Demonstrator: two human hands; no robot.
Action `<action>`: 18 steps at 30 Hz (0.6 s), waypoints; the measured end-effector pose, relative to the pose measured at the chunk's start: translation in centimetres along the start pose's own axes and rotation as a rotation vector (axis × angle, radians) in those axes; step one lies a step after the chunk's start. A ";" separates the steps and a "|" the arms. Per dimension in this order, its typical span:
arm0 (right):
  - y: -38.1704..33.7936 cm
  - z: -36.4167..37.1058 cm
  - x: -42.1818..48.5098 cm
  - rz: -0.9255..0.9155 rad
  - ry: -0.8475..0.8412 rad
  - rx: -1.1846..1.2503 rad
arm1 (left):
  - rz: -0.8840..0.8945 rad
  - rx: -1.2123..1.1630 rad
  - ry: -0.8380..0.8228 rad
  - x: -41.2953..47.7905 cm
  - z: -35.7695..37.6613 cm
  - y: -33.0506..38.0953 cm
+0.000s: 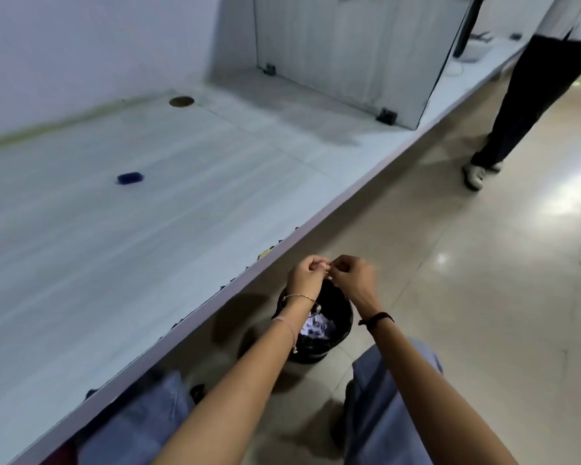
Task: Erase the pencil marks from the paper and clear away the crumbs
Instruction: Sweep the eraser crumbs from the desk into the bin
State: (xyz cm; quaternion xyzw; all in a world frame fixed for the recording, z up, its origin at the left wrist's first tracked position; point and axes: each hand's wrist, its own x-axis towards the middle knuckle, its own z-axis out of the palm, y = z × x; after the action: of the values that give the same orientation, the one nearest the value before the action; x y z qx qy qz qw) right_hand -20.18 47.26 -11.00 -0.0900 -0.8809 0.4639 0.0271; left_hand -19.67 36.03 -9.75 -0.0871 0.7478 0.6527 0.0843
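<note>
Left of the waste bin and reaching far beyond it: a long pale desk, its front edge passing close by the bin's left side. Under the bin and spreading right of it: glossy beige floor. Far beyond the bin, upright on the desk: a glass partition. Well beyond the bin to the right: a second person's legs in dark trousers, standing on the floor.

The bin itself: small, round, black-lined, upright on the floor just beside the desk edge. Directly over its mouth: left hand and right hand, knuckles together, all fingers curled in tight, fingertips of both meeting on a pale scrap pinched between them. Too small to tell what the scrap is. Just nearer than the hands: a thin bangle on the left wrist and a black band on the right.

Inside the bin: torn paper pieces with dark marks, heaped on the liner.

Far beyond the bin to the left, set in the desk: a round brown cable hole. Between that hole and the bin, well apart from both: a blue eraser, flat on the desk, untouched.
</note>
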 end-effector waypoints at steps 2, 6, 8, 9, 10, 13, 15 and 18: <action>-3.0 -1.4 -1.2 -0.069 0.024 -0.007 | 0.126 0.077 -0.025 -1.2 -1.4 1.8; -8.8 -3.3 -3.3 -0.190 0.074 0.023 | 0.299 0.046 0.010 -4.6 -5.0 6.7; -11.8 -3.6 -4.2 -0.235 0.075 0.060 | 0.348 0.020 0.098 -6.2 -7.3 8.6; -13.4 -3.6 -4.6 -0.262 0.061 0.084 | 0.358 -0.008 0.147 -6.8 -8.5 9.3; -14.8 -3.4 -4.9 -0.287 0.038 0.111 | 0.363 -0.038 0.191 -7.3 -9.6 9.9; -18.8 -2.2 -5.4 -0.374 -0.057 0.177 | 0.359 -0.067 0.304 -8.2 -13.1 11.2; -21.5 -0.6 -5.6 -0.447 -0.131 0.218 | 0.362 -0.067 0.381 -8.8 -16.0 11.9; -24.8 2.0 -5.9 -0.519 -0.219 0.279 | 0.362 -0.081 0.493 -9.7 -20.2 12.4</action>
State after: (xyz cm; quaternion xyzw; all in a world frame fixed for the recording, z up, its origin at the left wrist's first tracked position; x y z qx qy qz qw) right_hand -17.95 30.80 8.43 0.1928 -0.8000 0.5648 0.0618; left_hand -13.53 17.81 7.17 -0.1112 0.7226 0.6455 -0.2209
